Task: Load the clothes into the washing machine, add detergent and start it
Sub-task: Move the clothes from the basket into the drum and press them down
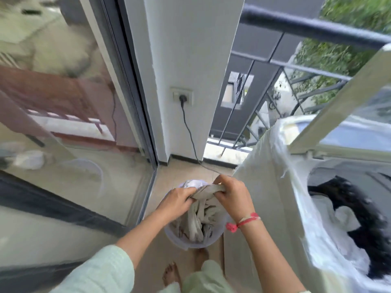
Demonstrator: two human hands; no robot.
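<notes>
Much of the view is smeared with motion blur: the glass door [63,123] on my left gives only muddy reflections, and the greenery past the dark metal railing [313,28] is a streak. The washing machine [264,208] on my right is cut off by the frame edge; I see its pale side panel, a crinkled translucent plastic cover [300,187] draped over its top edge, the raised lid [338,102], and the open drum [349,218] with dark and white fabric inside, too blurred to tell apart. No detergent can be made out.

My left grip [177,199] is closed, fingers curled tight around one end of a beige cloth [208,190]. My right grip [232,195] is closed on the other end of the same bunched edge, knuckles up, a red thread tied at the wrist. Between them the cloth is stretched short and gathered; the rest hangs down in soft, rumpled folds into the bucket [190,243].

The bucket is round, pale and slightly translucent, standing on the tiled floor [169,182] just beside the machine's side panel. More crumpled laundry, white and off-white, fills it; what lies at its bottom is hidden. A black cord [188,127] runs from a wall socket [182,96] down the white pillar to the floor. My bare feet and light green sleeves show at the lower edge.
</notes>
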